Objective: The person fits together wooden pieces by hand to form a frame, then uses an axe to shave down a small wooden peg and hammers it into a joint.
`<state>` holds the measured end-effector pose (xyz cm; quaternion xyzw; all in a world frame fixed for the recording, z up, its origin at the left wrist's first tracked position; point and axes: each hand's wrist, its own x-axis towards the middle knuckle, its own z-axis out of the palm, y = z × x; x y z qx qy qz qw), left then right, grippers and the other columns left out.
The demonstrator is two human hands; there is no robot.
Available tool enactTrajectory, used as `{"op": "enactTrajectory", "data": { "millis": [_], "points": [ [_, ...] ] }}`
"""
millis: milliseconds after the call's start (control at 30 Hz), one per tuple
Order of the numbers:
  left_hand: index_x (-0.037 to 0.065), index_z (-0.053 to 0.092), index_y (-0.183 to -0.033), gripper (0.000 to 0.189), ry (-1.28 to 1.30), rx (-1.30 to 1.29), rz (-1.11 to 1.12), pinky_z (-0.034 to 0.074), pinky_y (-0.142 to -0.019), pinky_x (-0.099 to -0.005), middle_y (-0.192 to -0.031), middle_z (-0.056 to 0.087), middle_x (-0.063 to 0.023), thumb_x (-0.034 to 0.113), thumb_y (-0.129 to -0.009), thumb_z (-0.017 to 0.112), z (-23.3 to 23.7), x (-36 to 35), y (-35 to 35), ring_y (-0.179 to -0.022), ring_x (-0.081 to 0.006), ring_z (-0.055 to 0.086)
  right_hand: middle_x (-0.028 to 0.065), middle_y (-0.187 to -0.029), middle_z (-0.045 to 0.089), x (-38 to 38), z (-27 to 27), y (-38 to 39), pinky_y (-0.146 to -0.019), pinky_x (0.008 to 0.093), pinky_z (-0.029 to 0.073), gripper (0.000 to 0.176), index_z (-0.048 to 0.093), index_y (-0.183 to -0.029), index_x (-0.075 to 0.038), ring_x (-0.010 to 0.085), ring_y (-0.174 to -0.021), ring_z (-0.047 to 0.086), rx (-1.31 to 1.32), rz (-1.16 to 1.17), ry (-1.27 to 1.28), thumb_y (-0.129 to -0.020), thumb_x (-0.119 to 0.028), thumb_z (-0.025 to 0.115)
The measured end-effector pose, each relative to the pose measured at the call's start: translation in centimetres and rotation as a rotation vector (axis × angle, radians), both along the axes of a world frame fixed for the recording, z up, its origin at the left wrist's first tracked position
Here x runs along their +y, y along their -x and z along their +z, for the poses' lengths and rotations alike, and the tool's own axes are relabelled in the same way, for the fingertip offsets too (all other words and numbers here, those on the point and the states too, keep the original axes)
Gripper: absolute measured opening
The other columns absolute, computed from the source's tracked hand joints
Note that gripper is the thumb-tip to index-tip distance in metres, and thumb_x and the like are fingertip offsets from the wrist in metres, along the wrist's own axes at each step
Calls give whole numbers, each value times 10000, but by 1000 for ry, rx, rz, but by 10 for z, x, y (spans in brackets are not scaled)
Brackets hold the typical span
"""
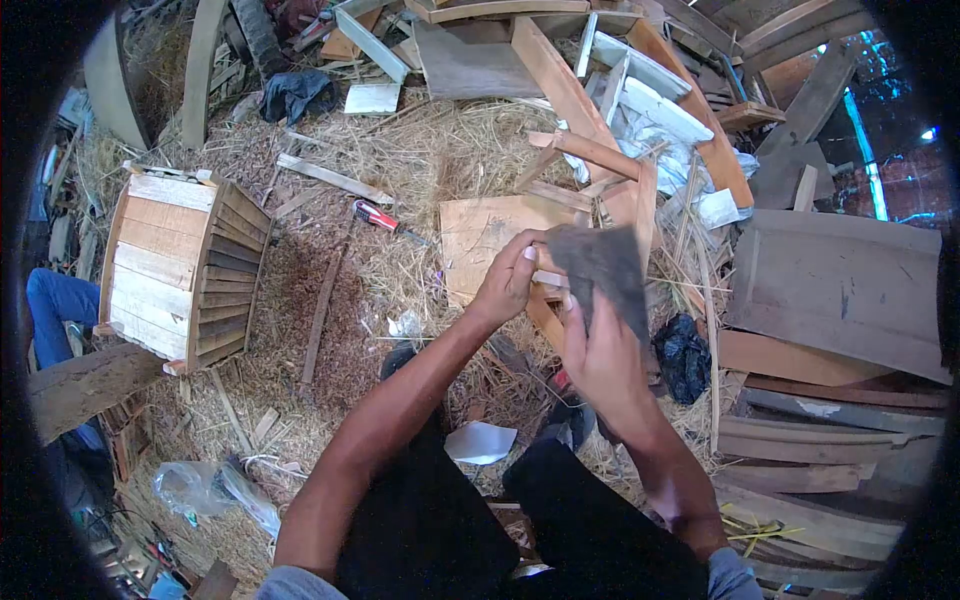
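My left hand [506,282] is closed, its fingers wrapped round the end of a light wooden piece [546,262]. Most of that piece is hidden behind a dark grey sheet [612,262] that looks like sandpaper and is slightly blurred. My right hand [606,352] pinches this sheet from below, thumb and fingers against it. Just beyond both hands stands an orange-brown wooden frame [602,158] of joined bars. Under the left hand's side lies a flat plywood board [478,228].
A slatted wooden crate [160,262] stands at the left, near a person's blue-clad leg [52,310]. A red-handled screwdriver [374,215] lies on the straw. Planks [810,440] are stacked at the right, beside a black plastic bag [682,360]. A white scrap [480,442] lies between my legs.
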<state>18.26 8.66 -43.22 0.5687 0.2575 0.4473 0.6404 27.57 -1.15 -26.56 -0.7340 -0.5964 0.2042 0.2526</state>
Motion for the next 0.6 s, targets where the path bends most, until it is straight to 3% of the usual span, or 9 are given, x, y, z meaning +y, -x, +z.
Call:
{"op": "enactTrajectory", "data": {
  "millis": [133, 167, 267, 300, 533, 600],
  "points": [
    [-19, 555, -1219, 461, 53, 41, -62, 446, -962, -343, -1097, 618, -161, 358, -1063, 339, -3, 2, 5, -1063, -252, 597, 348, -953, 646, -8, -4, 7, -776, 559, 498, 336, 571, -1192, 55, 526, -891, 628, -2, -78, -42, -990, -213, 560],
    [-17, 555, -1219, 462, 28, 49, -37, 444, -964, -344, -1097, 618, -161, 361, -1062, 340, 0, 1, 5, -1066, -253, 595, 344, -976, 646, -1, -6, 4, -783, 562, 493, 330, 572, -1189, 48, 523, -893, 628, 20, -79, 152, -990, -215, 560],
    [-14, 555, -1215, 467, -24, 53, 0, 441, -971, -346, -1096, 617, -162, 373, -1059, 345, 9, 5, 4, -1074, -255, 592, 332, -1121, 612, 3, -12, -6, -847, 530, 504, 305, 538, -1249, 39, 521, -1000, 599, -25, 39, 41, -999, -134, 512],
    [-14, 557, -1212, 471, -5, 46, -12, 440, -973, -347, -1097, 617, -161, 379, -1059, 347, 4, 4, 4, -1076, -256, 592, 333, -1113, 613, 4, 1, -2, -840, 540, 497, 302, 540, -1242, 40, 520, -989, 601, -7, -16, 162, -998, -136, 510],
    [-17, 561, -1193, 504, -68, 60, 26, 439, -975, -354, -1081, 617, -155, 421, -1063, 347, 4, 0, 4, -1068, -259, 595, 335, -1077, 625, -4, -23, -9, -830, 544, 488, 320, 492, -1264, 55, 546, -977, 591, 5, 3, -26, -998, -122, 508],
    [-17, 562, -1188, 508, -37, 42, -18, 439, -977, -359, -1079, 616, -154, 425, -1064, 346, 5, 2, 6, -1068, -263, 595, 274, -980, 650, -9, -31, -7, -756, 488, 523, 328, 482, -1270, 42, 449, -852, 649, 105, -79, -58, -1011, -156, 522]
  ]
}}
